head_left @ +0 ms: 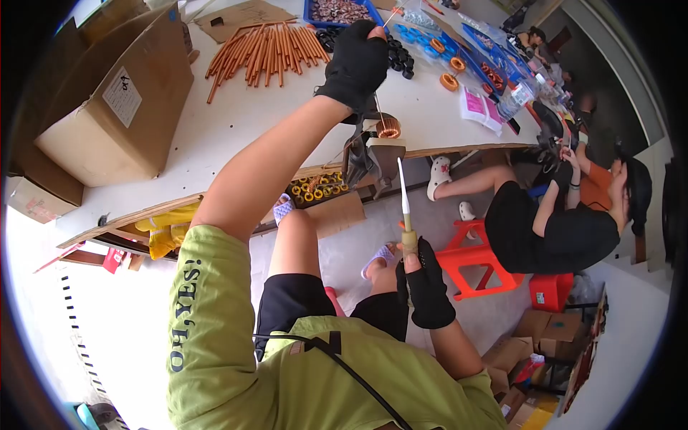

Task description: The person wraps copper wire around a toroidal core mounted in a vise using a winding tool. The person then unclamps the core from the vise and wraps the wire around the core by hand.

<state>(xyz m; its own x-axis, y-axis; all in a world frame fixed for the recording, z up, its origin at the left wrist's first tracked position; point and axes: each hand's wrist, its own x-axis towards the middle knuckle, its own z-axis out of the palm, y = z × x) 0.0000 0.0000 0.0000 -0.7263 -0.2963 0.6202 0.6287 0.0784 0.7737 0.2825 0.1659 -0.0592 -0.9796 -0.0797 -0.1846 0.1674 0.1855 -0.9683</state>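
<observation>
My left hand (pixel 356 64), in a black fingerless glove, is raised over the table with its fingers closed on a thin copper wire (pixel 391 16). Below it, a ring-shaped copper coil (pixel 388 128) sits in a dark clamp (pixel 373 154) at the table's edge; wire runs up from the coil. My right hand (pixel 426 283), gloved too, is wrapped round the yellowish handle of a tool with a long white tapered tip (pixel 403 183). The tip points up, near the clamp and apart from the coil.
Copper-coloured rods (pixel 269 54), a blue tray (pixel 344 11) and finished coils (pixel 449 82) lie on the table (pixel 208 136). A cardboard box (pixel 118 100) stands at left. A co-worker (pixel 552 222) sits at right by a red stool (pixel 473 265).
</observation>
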